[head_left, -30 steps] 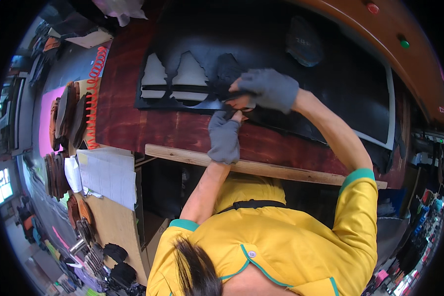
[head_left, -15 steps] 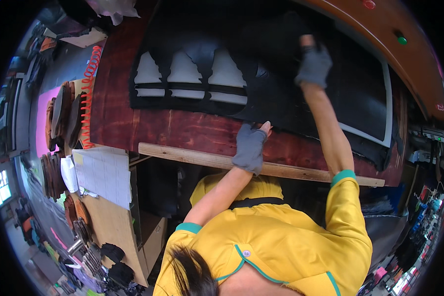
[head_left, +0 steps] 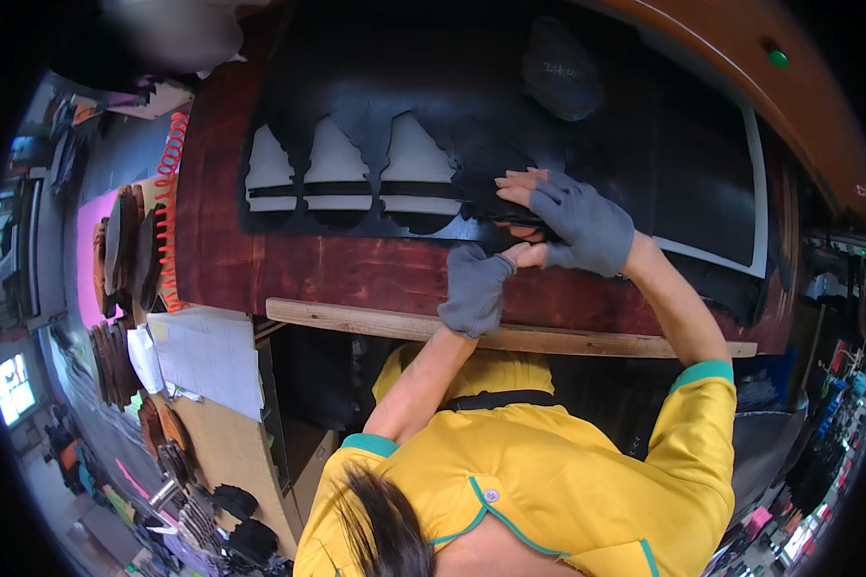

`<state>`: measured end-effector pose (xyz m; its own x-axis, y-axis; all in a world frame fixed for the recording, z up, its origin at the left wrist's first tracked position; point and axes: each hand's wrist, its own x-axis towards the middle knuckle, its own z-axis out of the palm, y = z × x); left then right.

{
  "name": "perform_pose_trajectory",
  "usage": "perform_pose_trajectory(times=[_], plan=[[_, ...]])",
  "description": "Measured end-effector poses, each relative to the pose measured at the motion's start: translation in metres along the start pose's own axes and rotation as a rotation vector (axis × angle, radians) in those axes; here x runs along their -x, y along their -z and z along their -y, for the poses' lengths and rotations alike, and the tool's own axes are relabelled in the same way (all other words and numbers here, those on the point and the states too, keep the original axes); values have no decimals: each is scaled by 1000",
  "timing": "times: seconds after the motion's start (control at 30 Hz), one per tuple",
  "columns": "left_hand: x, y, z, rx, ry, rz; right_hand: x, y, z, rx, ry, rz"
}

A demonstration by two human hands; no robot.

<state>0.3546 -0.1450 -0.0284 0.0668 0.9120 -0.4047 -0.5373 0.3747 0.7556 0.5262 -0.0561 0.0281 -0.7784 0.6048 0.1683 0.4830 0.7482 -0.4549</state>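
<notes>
A black leather-like sheet (head_left: 375, 77) lies on the dark red work surface, with three cut-out openings showing pale grey beneath. Both my hands wear grey fingerless gloves and meet at the sheet's near edge. My right hand (head_left: 582, 223) has its fingers curled over a black cut piece (head_left: 496, 159) beside the rightmost opening. My left hand (head_left: 478, 288) is closed just below, its fingertips against the right hand's thumb side; what they grip is hidden. Farther back on the sheet rests a dark oval plate (head_left: 560, 69) with pale hand-drawn marks.
A wooden strip (head_left: 375, 321) edges the bench in front of me. An orange-brown machine beam (head_left: 731, 43) with a green button spans the upper right. At the left are a red coiled hose (head_left: 169, 192), paper sheets (head_left: 207, 351) and stacked brown sole-shaped pieces (head_left: 115, 231).
My right hand has come back from the far part of the sheet to my left hand, leaving the oval plate uncovered. The left hand has shifted slightly left. The sheet's near edge sits slightly lower.
</notes>
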Motion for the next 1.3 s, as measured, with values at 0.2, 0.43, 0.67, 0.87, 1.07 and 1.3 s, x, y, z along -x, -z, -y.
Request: perform_pose_trajectory(times=[0.2, 0.43, 0.67, 0.87, 1.07, 1.3], plan=[[0, -2, -4, -73, -38, -100, -35, 14, -60, 238, -161, -471], [2, -12, 19, 135, 170, -239, 53, 80, -83, -73, -691, -1293], [11, -68, 57, 250, 414, 5, 99, 14, -12, 209, -48, -144], [3, -70, 51, -161, 5, 31, 95, 33, -8, 41, -205, -100], [-1, -66, 48, -138, -60, 174, 93, 33, -52, -257, -308, -208], [11, -66, 37, -164, 398, 80, 115, 86, -131, -986, -945, -1835]])
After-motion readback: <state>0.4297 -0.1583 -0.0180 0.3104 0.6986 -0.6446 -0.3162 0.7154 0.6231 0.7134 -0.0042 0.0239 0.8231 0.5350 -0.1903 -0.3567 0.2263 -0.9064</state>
